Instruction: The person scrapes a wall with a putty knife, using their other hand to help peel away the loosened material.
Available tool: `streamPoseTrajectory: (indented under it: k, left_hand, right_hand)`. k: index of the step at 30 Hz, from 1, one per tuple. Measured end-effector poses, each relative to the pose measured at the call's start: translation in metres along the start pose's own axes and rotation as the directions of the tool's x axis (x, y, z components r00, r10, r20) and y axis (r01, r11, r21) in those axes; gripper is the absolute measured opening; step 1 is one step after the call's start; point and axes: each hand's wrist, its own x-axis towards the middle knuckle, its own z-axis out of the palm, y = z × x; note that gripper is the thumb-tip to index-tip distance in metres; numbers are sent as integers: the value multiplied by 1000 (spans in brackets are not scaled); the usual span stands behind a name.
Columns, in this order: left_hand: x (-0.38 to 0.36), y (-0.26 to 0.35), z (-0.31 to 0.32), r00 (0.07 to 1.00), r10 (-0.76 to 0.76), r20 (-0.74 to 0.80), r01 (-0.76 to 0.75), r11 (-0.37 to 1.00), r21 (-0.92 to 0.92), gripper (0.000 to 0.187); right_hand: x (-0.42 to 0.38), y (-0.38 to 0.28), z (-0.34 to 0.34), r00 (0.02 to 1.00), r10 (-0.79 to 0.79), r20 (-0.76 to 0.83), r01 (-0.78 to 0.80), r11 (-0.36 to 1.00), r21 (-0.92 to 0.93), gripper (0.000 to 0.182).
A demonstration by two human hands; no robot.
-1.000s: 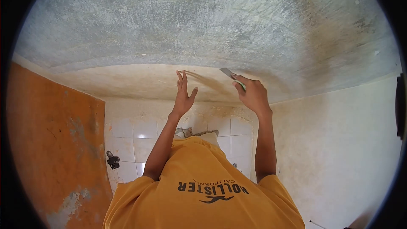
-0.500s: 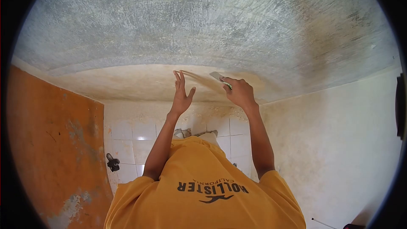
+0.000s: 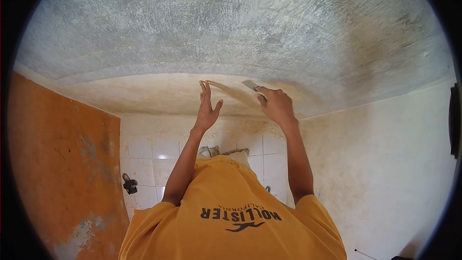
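Note:
In front of me is a wall (image 3: pixel 192 29), rough and mottled grey above, with a smoother cream band (image 3: pixel 139 89) below a curved edge. My right hand (image 3: pixel 279 106) is closed around the pale green handle of a putty knife (image 3: pixel 250 84). Its flat metal blade points up and left, at the border of grey and cream. My left hand (image 3: pixel 207 110) is raised with its fingers stretched and the thumb apart. Its fingertips are at the cream band, and nothing is in it.
An orange wall (image 3: pixel 62 154) with peeling patches stands on the left, a stained whitish wall (image 3: pixel 385 163) on the right. Below are white floor tiles (image 3: pixel 140 171) with crumbs along the wall's foot. A small dark object (image 3: pixel 129 184) lies on the left of the floor.
My right hand and the putty knife have shifted slightly to the right. My left hand has stayed nearly in place, with its fingers still stretched.

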Motion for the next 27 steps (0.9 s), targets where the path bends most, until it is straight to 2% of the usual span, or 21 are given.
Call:
streamPoseTrajectory:
  k: [3, 6, 9, 12, 15, 18, 25, 27]
  left_hand:
    - [-1, -3, -1, 1000, 5, 4, -5, 1000, 27, 94]
    - [-1, -5, 2, 999, 34, -6, -34, 999, 24, 95]
    - [-3, -5, 8, 999, 38, -16, -39, 999, -17, 96]
    - [3, -6, 8, 998, 56, -18, -56, 998, -6, 97]
    - [0, -6, 6, 999, 51, -18, -51, 999, 7, 97]
    - [2, -7, 10, 998, 64, -27, -64, 998, 14, 97]
    - [-2, -5, 2, 1000, 21, -1, -21, 1000, 5, 95]
    - [2, -9, 5, 999, 37, -13, -37, 999, 7, 95]
  right_hand:
    - [-11, -5, -36, 998, 49, -39, -49, 999, 12, 30]
    - [1, 13, 6, 999, -25, -46, 23, 999, -44, 29]
    - [-4, 12, 2, 999, 21, -27, -20, 999, 30, 29]
    - [-14, 14, -13, 993, -2, -120, 11, 997, 75, 30]
    - [-13, 6, -36, 996, 39, -82, -32, 996, 82, 31]
    - [2, 21, 10, 1000, 3, -6, -4, 1000, -11, 30]
    - [-14, 4, -28, 993, 34, -114, -33, 999, 10, 30]
    - [-1, 17, 13, 998, 6, -61, -8, 1000, -26, 31]
